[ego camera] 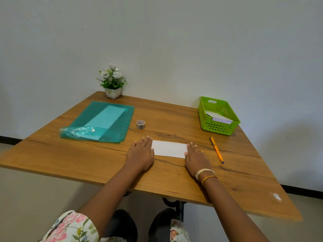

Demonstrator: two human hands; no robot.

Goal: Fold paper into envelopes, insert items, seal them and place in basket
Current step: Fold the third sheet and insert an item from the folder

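Observation:
A folded white paper (169, 148) lies flat on the wooden table (97, 165), near its middle. My left hand (141, 152) rests palm down over the paper's left end, fingers flat and together. My right hand (196, 156) lies palm down at the paper's right end in the same way. Neither hand grips anything. A green basket (218, 127) stands at the back right with folded white and pale lilac paper inside. A small roll of tape (140, 124) stands just beyond my left hand.
A teal plastic folder (103, 122) with paper in it lies open at the back left. An orange pen (216, 149) lies right of my right hand. A small potted plant with white flowers (112, 82) stands at the far edge by the wall.

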